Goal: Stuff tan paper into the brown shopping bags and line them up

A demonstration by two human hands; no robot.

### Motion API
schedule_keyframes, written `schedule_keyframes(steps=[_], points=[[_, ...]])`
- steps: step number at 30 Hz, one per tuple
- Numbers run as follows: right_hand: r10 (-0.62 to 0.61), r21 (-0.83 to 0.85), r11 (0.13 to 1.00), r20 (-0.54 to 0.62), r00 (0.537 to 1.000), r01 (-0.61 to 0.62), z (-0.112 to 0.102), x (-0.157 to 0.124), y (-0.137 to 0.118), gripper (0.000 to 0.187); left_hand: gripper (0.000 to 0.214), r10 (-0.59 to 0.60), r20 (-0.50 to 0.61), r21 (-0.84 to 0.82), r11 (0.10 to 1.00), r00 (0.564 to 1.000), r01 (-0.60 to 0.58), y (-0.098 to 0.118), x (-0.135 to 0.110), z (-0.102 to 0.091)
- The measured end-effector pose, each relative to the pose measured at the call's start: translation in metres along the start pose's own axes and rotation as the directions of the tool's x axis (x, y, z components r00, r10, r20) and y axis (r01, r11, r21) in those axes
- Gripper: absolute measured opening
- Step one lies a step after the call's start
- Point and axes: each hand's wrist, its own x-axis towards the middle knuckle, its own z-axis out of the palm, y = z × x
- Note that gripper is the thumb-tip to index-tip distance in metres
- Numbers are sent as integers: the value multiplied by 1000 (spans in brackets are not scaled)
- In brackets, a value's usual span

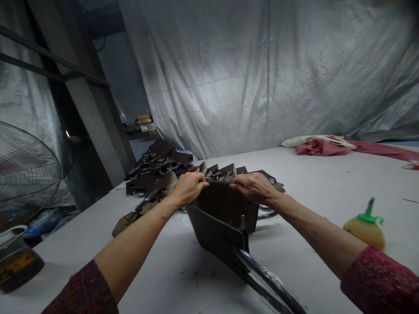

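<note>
Plastic-wrapped handles: nearest, trailing toward 5 o'clock from the bag's mouth, with 12 pointing straight away from the person.
Sleeves: reddish, at 8 and 4 o'clock.
Jug: between 8 and 9, on the left, with dark contents.
Dark brown bag: over the table, below the grip and on its near side, mouth gaping up; whether its base touches down cannot be told.
Squeeze bottle: 3 o'clock, amber contents, green nozzle, partly behind the right forearm.
Left hand: 11 o'clock, thumb and fingers clamped on the bag's far rim.
Right hand: 1 o'clock, pinching the same rim; the stretch of edge between both hands runs free.
Other bags: heaped at 10, more in a row toward 12, dark, some with wrapped handles.
Fan: 9 o'clock, wire guard.
Red cloth: 2 o'clock, bunched on the table near its far edge.
Pillar: 10 o'clock, slanting.
Silvery sheeting: farthest, 12 o'clock, hanging in folds.
</note>
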Motion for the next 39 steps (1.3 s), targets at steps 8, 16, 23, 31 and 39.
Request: schedule_keyframes(steps=[8,16,23,31,39], points=[[-42,-127,990,89,995,53,-4,21,-28,29,18,-2,-13,13,1000,1000,2,1,-1,1],[4,-44,999,71,998,-1,4,23,-27,44,21,-19,-15,29,999,1000,19,0,-4,2],[-44,-4,999,105,993,44,-1,36,-42,25,21,10,20,-29,1000,1000,-9,4,-6,-1],[-61,-21,998,168,984,66,-4,40,-49,30,18,89,50,-103,991,995,-84,2,-12,-5],[-2,-42,999,286,958,15,-17,49,-59,29,45,-54,14,-323,945,998,56,-2,-21,-9]])
